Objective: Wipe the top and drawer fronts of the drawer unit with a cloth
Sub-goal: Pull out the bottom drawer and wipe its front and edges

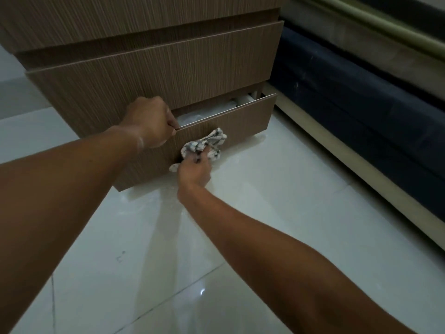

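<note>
**Glossy pale floor carries the drawer unit**

The floor is laid with large, shiny off-white tiles divided by thin dark grout lines, mirroring a small light spot. The wood-grain drawer unit stands directly on it, and a bed base runs along its right edge.

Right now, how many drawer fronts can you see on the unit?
3. The top drawer front is cut off by the frame, the middle drawer front is shut, and the bottom drawer front is pulled slightly open. More may sit above, out of view.
</note>
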